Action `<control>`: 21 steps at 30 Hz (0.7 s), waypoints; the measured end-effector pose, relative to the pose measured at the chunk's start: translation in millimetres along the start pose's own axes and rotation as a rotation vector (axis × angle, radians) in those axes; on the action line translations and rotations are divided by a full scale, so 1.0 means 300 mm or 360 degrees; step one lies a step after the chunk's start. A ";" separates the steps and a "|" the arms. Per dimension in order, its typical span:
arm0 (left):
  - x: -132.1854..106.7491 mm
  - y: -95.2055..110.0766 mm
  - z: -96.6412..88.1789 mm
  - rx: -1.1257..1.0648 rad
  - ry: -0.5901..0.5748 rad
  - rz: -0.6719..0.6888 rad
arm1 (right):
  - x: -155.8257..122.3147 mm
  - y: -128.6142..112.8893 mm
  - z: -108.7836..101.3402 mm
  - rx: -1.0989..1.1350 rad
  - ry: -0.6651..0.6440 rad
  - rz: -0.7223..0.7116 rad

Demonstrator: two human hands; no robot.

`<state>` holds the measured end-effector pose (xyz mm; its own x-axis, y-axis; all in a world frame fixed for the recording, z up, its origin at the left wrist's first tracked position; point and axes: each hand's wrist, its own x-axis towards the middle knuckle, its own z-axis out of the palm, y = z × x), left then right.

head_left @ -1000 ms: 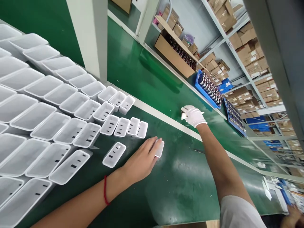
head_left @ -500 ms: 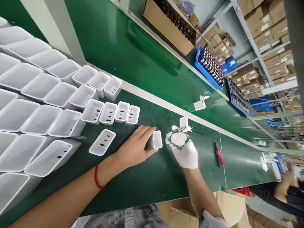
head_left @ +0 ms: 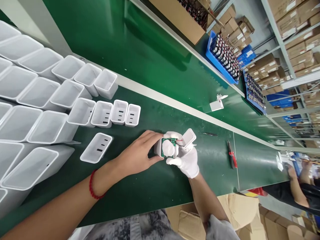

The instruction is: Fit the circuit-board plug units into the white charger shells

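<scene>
Casing: small white casing [head_left: 157, 149], an open-mouthed box on its side on the green counter [head_left: 155, 186], front middle
Board: green circuit board [head_left: 168, 148] with a pale round part, white cap [head_left: 188, 137] just beside it
Change: half a second ago the board hung apart; now it meets the casing's mouth
Left: left hand [head_left: 140, 155] bare, grip closed round the casing
Right: right hand [head_left: 186, 161] gloved, grip pinched on the board

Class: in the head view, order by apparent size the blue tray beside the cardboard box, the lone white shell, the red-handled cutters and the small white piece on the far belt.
1. blue tray
2. lone white shell
3. red-handled cutters and small white piece: too alike to rank; the piece lies farther off.
</scene>
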<state>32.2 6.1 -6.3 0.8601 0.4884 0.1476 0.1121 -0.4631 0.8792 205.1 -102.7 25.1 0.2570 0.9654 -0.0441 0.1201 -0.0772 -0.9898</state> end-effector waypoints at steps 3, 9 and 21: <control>0.002 0.001 -0.001 -0.0014 -0.0002 -0.0029 | 0.006 -0.006 0.001 -0.0119 0.0013 -0.0019; -0.001 0.002 -0.008 -0.0027 -0.0007 -0.0040 | 0.015 -0.031 0.008 -0.0308 0.0020 -0.0110; 0.001 0.009 -0.013 -0.0026 -0.0069 -0.0081 | 0.008 -0.037 0.003 -0.0234 -0.0029 -0.0018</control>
<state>30.8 7.8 -2.3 0.8744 0.4781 0.0829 0.1485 -0.4264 0.8923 203.6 -99.3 36.0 0.2376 0.9707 -0.0367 0.2626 -0.1005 -0.9597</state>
